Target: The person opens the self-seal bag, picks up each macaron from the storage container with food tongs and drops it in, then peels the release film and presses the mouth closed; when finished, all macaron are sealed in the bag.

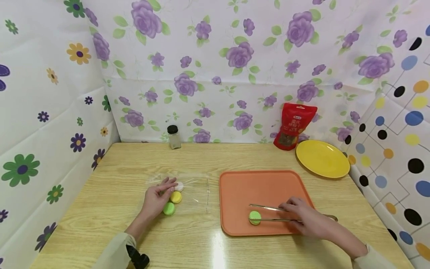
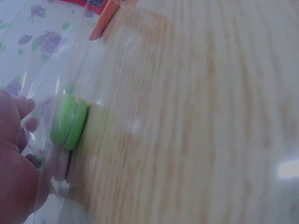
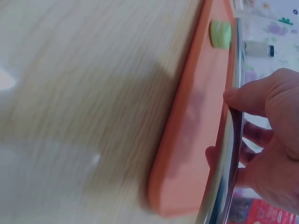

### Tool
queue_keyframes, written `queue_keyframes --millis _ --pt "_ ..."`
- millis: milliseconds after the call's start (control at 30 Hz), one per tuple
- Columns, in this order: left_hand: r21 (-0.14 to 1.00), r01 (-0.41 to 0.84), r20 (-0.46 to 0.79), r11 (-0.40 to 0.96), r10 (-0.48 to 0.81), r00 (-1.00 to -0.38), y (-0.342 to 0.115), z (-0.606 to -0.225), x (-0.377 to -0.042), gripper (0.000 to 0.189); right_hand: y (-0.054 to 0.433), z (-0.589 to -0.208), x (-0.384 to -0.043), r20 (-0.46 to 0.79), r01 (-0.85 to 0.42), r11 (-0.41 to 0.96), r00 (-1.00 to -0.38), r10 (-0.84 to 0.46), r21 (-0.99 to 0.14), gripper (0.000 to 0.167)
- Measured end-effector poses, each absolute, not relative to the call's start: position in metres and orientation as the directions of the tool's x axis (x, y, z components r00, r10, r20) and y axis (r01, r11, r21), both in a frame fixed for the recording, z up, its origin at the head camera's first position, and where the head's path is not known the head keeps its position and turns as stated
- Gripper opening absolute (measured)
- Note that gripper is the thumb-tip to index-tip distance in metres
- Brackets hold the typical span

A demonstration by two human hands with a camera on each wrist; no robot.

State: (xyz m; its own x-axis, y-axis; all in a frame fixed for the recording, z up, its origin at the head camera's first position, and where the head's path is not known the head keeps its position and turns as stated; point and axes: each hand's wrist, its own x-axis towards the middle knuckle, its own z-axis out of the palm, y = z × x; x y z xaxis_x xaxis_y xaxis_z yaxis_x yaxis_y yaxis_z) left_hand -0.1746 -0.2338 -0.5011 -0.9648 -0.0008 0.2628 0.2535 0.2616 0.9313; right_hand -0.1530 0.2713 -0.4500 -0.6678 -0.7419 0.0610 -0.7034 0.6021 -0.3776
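At the left, my left hand [image 1: 157,198] pinches a clear plastic bag [image 1: 198,186], thumb and index finger beside a whitish macaron [image 1: 179,186]. A yellow macaron [image 1: 176,197] and a green macaron [image 1: 169,209] lie in a row below it. Through the film, the left wrist view shows the green macaron [image 2: 69,122] on edge. My right hand [image 1: 307,218] holds metal tongs [image 1: 275,219] over the orange tray [image 1: 235,183], their arms spread apart. One arm crosses over another green macaron [image 1: 255,216] on the tray; the other arm stands away from it.
A yellow plate [image 1: 322,158] leans near the right wall, beside a standing red snack pouch [image 1: 293,127]. At the table's back edge stands a small jar with a black lid [image 1: 174,137]. Patterned cloth walls enclose the wooden table [image 1: 188,243] at the back and sides.
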Motion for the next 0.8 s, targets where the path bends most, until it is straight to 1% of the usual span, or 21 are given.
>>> queue_keyframes --millis 233,333,567,800 --pt "0.931 0.254 0.263 0.261 0.000 -0.965 -0.234 -0.501 -0.175 0.017 0.282 -0.454 -0.147 0.055 -0.688 0.603 -0.676 -0.735 -0.403 0.044" --pt "0.932 0.254 0.264 0.259 -0.001 -0.965 -0.233 -0.501 -0.175 0.017 0.284 -0.457 -0.145 0.062 -0.688 0.597 -0.675 -0.735 -0.413 0.046" --pt "0.936 0.249 0.259 0.250 -0.007 -0.966 -0.232 -0.500 -0.173 0.017 0.283 -0.465 -0.143 0.099 -0.716 0.593 -0.664 -0.741 -0.368 0.048" --pt "0.927 0.269 0.280 0.262 -0.002 -0.960 -0.232 -0.499 -0.173 0.017 0.282 -0.465 -0.141 0.080 -0.695 0.617 -0.685 -0.724 -0.369 0.045"
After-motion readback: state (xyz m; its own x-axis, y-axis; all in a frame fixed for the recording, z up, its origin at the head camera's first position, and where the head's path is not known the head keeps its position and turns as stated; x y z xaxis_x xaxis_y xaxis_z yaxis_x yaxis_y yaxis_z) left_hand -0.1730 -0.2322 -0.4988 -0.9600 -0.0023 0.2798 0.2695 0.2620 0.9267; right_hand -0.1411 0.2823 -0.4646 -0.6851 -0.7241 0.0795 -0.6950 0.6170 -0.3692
